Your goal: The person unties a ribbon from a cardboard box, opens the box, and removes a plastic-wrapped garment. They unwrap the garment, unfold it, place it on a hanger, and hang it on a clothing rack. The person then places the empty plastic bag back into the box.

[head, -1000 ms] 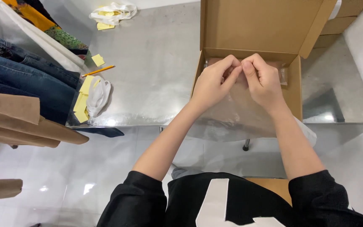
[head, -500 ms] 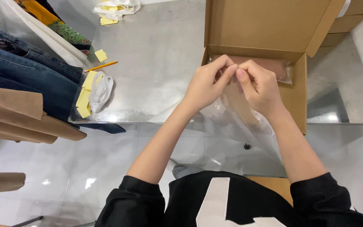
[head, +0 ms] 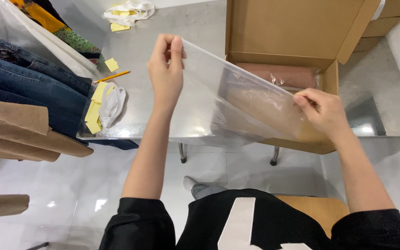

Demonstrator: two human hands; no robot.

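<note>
Across the grey metal table, which fills the upper half of the view, an open cardboard box stands at about one o'clock with its lid raised and a brownish wrapped item lying inside, while folded jeans and tan garments stack at nine o'clock. Stretched in front of the box, from eleven o'clock down to three o'clock, is a clear plastic bag, glossy, nearly colourless, flat and drawn taut between the two hands. Pinched on its upper left corner, the left hand has thumb and fingers closed tight; the right hand grips the lower right edge likewise, fingers curled shut on the film. Such thin, slippery film could, I judge, slide out of either pinch or tear at a corner if pulled harder, and static might make its layers cling. Yellow paper slips, a white ribbon bundle and a yellow pencil lie at ten o'clock
</note>
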